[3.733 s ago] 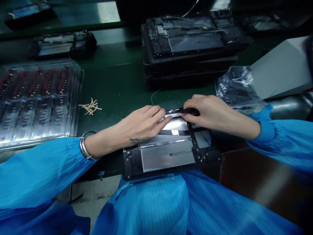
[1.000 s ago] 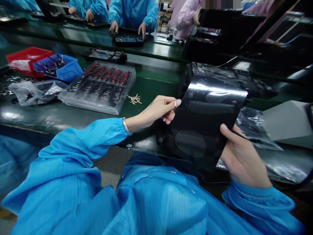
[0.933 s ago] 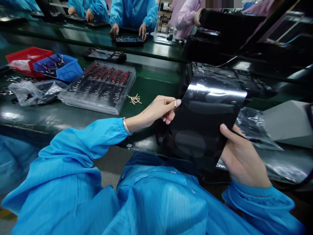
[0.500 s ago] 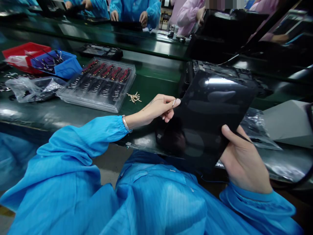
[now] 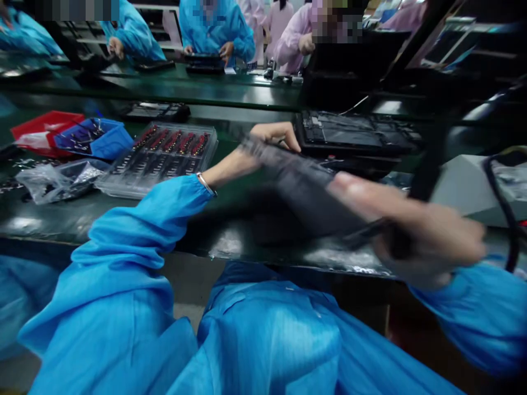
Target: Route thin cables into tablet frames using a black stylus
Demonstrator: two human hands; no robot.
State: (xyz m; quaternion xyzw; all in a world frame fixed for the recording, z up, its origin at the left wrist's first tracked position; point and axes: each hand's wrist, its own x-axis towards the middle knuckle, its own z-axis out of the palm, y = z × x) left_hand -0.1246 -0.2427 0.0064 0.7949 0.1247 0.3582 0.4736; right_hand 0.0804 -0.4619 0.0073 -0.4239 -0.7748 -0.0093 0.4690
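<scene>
Over the green bench, both hands carry a dark flat panel.

Head view: the left hand (image 5: 275,135) pinches the far corner of the panel (image 5: 304,186), fingers curled over its edge; the right hand (image 5: 415,230), badly blurred, grips the near end with fingers wrapped around it. The panel hangs tilted above the bench (image 5: 230,241), near a stack of open black devices (image 5: 354,134). It looks lifted clear and not yet set down anywhere. A clear tray of small parts (image 5: 164,156) and a blue bin (image 5: 96,140) lie to the left.
</scene>
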